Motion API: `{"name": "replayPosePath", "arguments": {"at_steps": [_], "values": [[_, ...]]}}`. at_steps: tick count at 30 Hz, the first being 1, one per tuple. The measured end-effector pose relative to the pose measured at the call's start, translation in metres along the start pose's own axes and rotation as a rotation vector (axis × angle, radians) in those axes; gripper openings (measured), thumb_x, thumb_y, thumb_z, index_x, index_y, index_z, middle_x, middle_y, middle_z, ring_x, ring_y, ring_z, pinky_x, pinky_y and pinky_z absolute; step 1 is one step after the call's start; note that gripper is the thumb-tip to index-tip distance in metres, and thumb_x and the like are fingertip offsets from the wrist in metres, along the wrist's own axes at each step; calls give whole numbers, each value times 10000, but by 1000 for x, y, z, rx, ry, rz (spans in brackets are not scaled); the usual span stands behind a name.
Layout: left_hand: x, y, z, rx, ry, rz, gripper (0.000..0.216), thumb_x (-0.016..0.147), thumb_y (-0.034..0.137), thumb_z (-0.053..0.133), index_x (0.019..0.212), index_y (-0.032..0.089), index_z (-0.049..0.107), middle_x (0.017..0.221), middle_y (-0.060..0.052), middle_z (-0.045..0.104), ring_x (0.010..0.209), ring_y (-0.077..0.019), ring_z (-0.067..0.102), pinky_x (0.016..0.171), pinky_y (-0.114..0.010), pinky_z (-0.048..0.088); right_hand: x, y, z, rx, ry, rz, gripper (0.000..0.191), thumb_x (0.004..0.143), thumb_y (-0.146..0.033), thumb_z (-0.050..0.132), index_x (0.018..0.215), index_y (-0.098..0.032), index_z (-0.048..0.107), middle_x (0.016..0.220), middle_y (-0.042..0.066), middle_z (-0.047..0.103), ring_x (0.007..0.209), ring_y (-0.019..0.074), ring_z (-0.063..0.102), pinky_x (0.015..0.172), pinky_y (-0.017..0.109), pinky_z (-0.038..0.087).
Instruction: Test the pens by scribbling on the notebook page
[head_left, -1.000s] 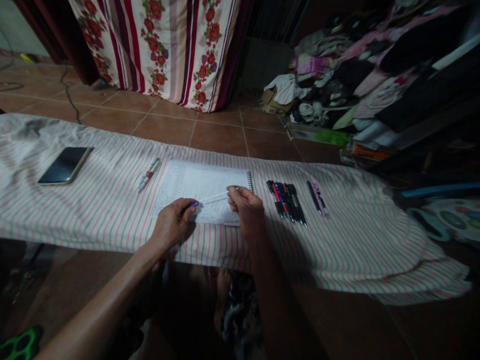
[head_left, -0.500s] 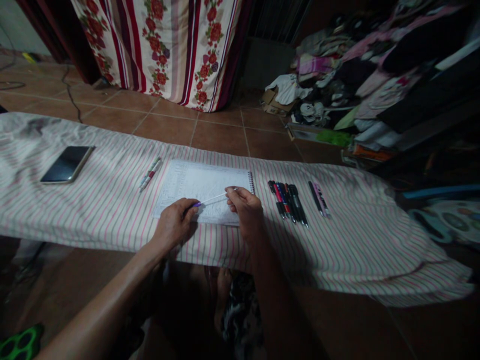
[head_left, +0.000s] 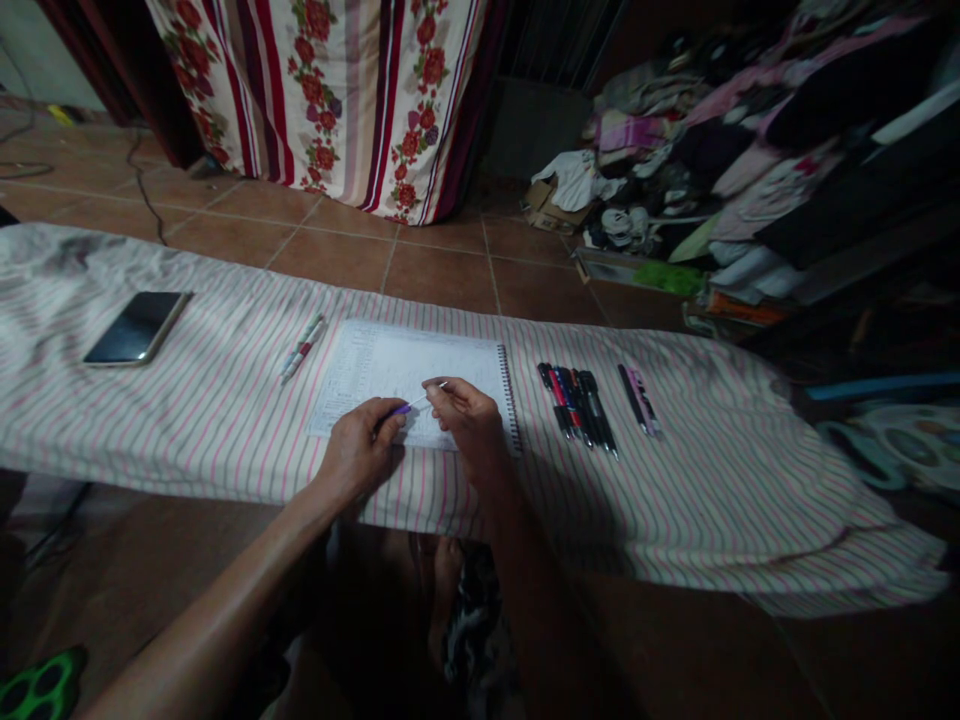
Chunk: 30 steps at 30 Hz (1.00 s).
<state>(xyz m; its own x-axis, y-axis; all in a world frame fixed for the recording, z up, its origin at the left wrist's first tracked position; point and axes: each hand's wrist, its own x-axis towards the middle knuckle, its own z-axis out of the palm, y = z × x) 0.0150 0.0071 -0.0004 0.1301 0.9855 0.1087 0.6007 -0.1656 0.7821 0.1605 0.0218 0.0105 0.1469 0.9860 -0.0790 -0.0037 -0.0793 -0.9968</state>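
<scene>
My left hand [head_left: 365, 443] is closed around a purple pen barrel [head_left: 402, 409], whose end sticks out past the thumb and forefinger. A thin white pen refill [head_left: 420, 400] runs from that end toward my right hand [head_left: 470, 420], which pinches it between thumb and fingertips. The refill's far tip shows just beyond the right fingers. Both hands are over an open spiral notebook [head_left: 390, 350] with writing on its page. Much of the barrel is hidden inside my left hand.
Right of the notebook lies a row of several pens [head_left: 577, 405], then a black pen [head_left: 634, 398] and a pink pen [head_left: 643, 400]. Two pens [head_left: 302, 350] and a phone [head_left: 137, 328] lie to the left. A striped cloth [head_left: 225, 420] covers the surface.
My right hand has moved left toward my left hand with the refill. Less of the white refill shows outside the purple barrel. My left hand has shifted slightly right.
</scene>
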Motion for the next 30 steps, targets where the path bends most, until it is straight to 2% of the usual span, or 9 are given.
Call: {"name": "replayPosePath", "arguments": {"at_steps": [5,16,24,30], "values": [[1,0,2,-98,23,-58,274,825,301,492,1007,170,648,989,-80,697,920,-208,633,821,-322,486,0,-1,1,4,-31,-30,251,688,-383,602,814,-174,661,510,-63,437,448,63,352,420,203,278],[2,-9,2,-105,47,67,275,825,342,502,984,191,668,926,-63,702,867,-198,637,801,-327,487,1,-3,-2,24,42,9,257,645,-404,629,734,-164,651,521,-51,494,463,70,393,441,209,308],[1,-8,4,-99,40,60,276,831,337,493,991,189,663,931,-60,699,882,-200,632,805,-325,481,1,-1,-1,-19,6,0,240,660,-395,621,727,-166,654,530,-47,510,462,69,399,442,206,319],[2,-10,3,-103,30,56,286,831,345,496,1001,186,661,942,-68,696,880,-200,631,801,-328,483,0,-3,-2,1,30,15,259,649,-409,621,723,-164,657,528,-43,517,467,74,407,444,210,321]]}}
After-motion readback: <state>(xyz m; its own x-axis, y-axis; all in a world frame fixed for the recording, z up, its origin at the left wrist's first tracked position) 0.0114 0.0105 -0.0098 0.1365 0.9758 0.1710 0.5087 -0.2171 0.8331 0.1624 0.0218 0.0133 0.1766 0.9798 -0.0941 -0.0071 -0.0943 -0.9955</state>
